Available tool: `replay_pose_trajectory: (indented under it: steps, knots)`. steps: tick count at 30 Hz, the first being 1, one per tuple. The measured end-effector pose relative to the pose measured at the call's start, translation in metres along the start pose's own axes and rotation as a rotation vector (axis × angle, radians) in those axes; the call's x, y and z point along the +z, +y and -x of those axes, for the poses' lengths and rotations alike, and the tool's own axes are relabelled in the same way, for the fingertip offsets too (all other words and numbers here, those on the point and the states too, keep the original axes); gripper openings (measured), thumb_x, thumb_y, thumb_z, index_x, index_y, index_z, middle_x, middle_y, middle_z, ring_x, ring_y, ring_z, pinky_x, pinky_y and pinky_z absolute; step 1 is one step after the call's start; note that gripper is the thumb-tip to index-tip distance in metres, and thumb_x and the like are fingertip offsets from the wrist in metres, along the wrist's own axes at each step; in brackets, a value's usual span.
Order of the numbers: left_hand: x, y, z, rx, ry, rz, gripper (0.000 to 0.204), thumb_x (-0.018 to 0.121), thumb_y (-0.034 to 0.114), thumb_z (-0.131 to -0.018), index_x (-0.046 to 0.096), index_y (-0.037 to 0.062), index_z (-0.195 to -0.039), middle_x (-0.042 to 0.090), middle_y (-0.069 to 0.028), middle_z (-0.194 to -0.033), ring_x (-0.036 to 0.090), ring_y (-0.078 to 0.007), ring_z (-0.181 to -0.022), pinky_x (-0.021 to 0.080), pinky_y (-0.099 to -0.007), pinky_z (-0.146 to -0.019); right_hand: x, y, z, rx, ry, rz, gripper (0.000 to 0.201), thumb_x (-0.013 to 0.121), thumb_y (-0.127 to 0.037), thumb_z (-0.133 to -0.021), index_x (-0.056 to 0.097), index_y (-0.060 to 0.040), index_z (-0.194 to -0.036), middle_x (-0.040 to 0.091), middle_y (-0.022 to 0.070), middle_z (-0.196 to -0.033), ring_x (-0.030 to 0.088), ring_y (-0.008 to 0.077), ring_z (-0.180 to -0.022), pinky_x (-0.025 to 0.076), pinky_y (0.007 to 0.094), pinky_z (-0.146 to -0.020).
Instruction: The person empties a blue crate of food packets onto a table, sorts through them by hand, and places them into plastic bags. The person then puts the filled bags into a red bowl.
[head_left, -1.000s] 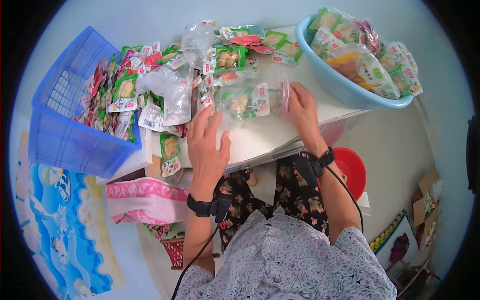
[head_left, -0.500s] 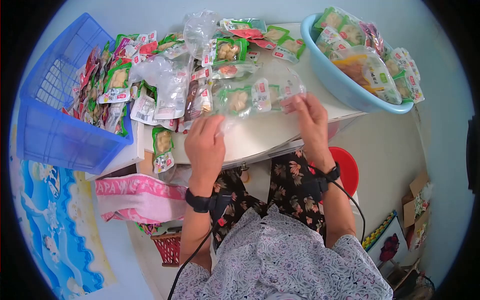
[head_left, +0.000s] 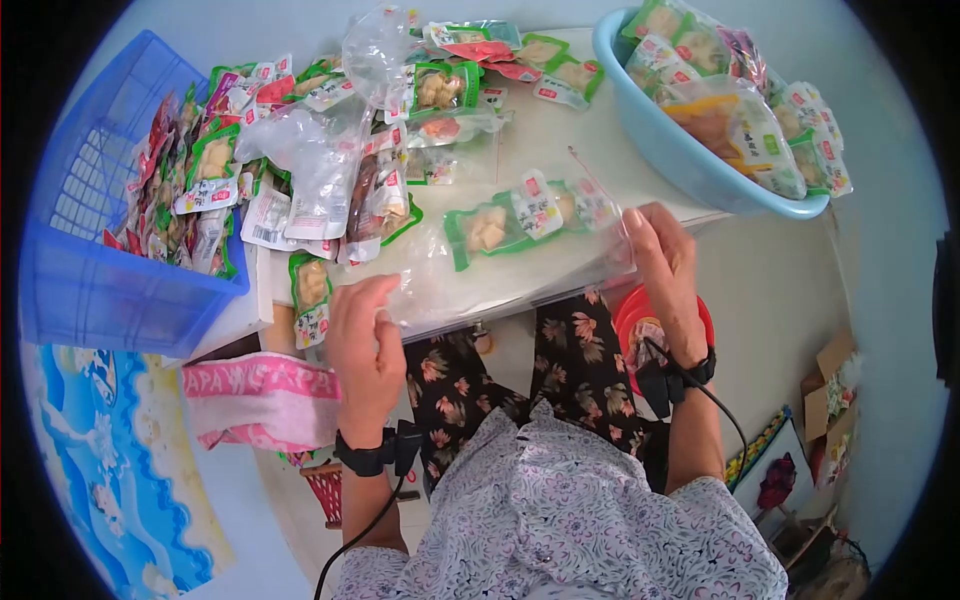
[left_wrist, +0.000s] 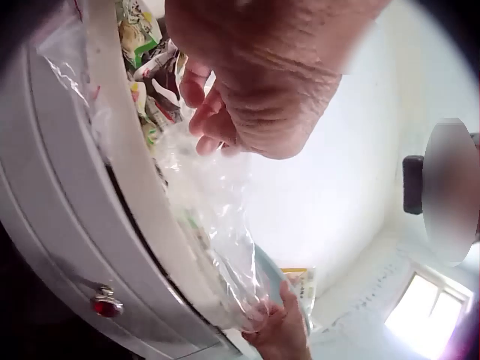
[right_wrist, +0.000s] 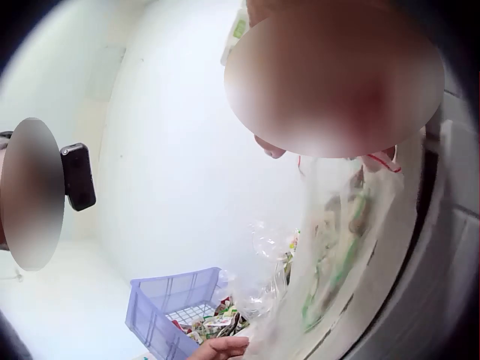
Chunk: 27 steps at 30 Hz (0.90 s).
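Observation:
On the white tabletop (head_left: 555,130) lies a clear plastic bag (head_left: 425,262) with green-edged food packets (head_left: 488,230) inside it. My right hand (head_left: 668,280) pinches the bag's right end between thumb and fingers. At its left end, the fingertips of my left hand (head_left: 365,335) touch the film, the thumb standing apart from the bent fingers. The left wrist view shows the bag stretching from beside my left fingers (left_wrist: 201,112) to my right hand (left_wrist: 281,334). In the right wrist view a blurred patch hides most of the right hand.
A blue plastic crate (head_left: 120,290) full of packets stands at the left. Loose packets and empty-looking clear bags (head_left: 310,150) heap beside it. At the back right, a light blue basin (head_left: 660,150) holds more packets. Below the table edge are a red bucket (head_left: 625,320) and a pink towel (head_left: 262,400).
Both hands have come back toward the body and moved apart, the right hand still pinching the bag. Its packets have slid nearer the table's front edge. The left thumb and fingers have spread apart.

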<state>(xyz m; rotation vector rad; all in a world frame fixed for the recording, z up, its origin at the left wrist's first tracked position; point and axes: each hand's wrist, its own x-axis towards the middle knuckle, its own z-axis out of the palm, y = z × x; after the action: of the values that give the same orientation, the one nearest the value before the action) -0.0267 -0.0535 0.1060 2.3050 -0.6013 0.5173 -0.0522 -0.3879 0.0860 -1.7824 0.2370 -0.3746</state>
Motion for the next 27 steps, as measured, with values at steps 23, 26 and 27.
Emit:
replay_pose_trajectory:
  steps: [23, 26, 27]
  knots:
    - [0.079, 0.044, -0.055, 0.205, -0.111, -0.087, 0.061, 0.079, 0.028, -0.086, 0.060, 0.0010, -0.138, 0.063, -0.0164, -0.135, 0.057, -0.0358, -0.123, 0.046, -0.0470, -0.104, 0.022, 0.022, -0.056, -0.123, -0.269, -0.170, 0.024, 0.060, 0.008, -0.092, 0.071, 0.0009, -0.112, 0.072, 0.0024, -0.093, 0.062, 0.0077, -0.085, 0.050, 0.0251, -0.076]
    - [0.086, 0.040, -0.066, 0.191, -0.097, -0.130, 0.065, 0.077, 0.036, -0.088, 0.059, 0.0005, -0.139, 0.064, -0.0160, -0.133, 0.057, -0.0345, -0.118, 0.046, -0.0463, -0.098, 0.023, 0.020, -0.055, -0.140, -0.283, -0.196, 0.020, 0.058, 0.007, -0.094, 0.071, 0.0017, -0.108, 0.069, 0.0008, -0.091, 0.059, 0.0076, -0.084, 0.049, 0.0255, -0.077]
    - [0.092, 0.033, -0.069, 0.189, -0.076, -0.133, 0.066, 0.076, 0.039, -0.089, 0.058, 0.0002, -0.139, 0.065, -0.0151, -0.132, 0.058, -0.0332, -0.115, 0.046, -0.0457, -0.093, 0.021, 0.016, -0.055, -0.128, -0.306, -0.117, 0.020, 0.058, 0.007, -0.094, 0.071, 0.0019, -0.108, 0.069, 0.0002, -0.091, 0.058, 0.0075, -0.085, 0.049, 0.0258, -0.077]
